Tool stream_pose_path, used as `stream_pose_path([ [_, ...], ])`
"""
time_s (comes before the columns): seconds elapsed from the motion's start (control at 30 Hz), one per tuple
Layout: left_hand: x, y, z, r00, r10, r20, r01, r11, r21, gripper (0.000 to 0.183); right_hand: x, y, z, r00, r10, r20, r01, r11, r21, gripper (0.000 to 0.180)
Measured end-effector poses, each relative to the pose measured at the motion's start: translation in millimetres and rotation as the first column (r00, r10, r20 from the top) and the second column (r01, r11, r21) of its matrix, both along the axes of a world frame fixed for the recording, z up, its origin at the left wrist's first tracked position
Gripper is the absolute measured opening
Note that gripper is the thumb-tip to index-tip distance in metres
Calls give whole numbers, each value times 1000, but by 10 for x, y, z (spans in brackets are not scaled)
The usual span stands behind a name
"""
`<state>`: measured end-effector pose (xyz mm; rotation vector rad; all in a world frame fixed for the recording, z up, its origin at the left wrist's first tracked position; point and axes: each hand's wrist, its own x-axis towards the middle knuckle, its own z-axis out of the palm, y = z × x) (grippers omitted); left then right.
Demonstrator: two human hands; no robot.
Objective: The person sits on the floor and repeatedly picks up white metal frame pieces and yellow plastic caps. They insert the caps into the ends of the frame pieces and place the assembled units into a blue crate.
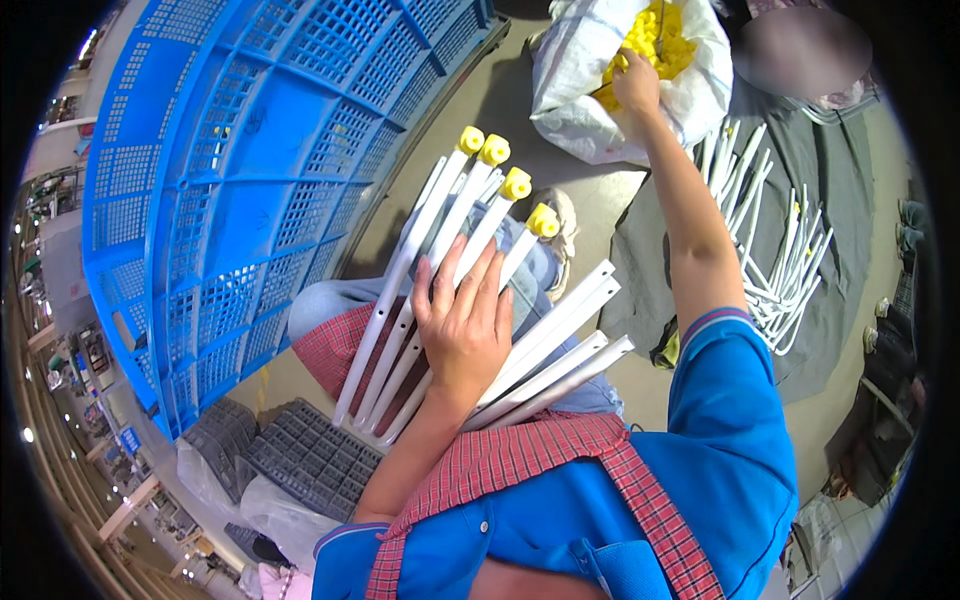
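Across my lap lie several bent white tubes (pixel 480 225), and my left hand (pixel 466 322) presses over them with its fingers laid along the tubes. Yellow plastic end fittings (pixel 516 184) cap several of the far ends. The other tube ends (pixel 592 289), pointing right, are bare and show small holes. My right hand (pixel 636 81) reaches into an open white woven sack (pixel 566 97), its fingers among loose yellow plastic fittings (pixel 660 34). Whether those fingers grip a fitting is hidden.
A large blue plastic crate (pixel 292 142) rises close on my left. Many more white tubes (pixel 780 277) lie on a dark cloth (pixel 840 330) at the right. Grey plastic grid trays (pixel 315 450) stand at lower left. Another person (pixel 836 94) is near the sack.
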<state>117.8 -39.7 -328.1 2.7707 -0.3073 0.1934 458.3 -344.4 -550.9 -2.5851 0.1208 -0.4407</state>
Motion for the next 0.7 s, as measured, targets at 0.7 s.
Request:
stream_pose_path([
  [0.7, -413, -143, -88, 998, -41, 48, 38, 998, 56, 19, -2746, 915, 1750, 845, 526, -100, 160, -69, 985, 37],
])
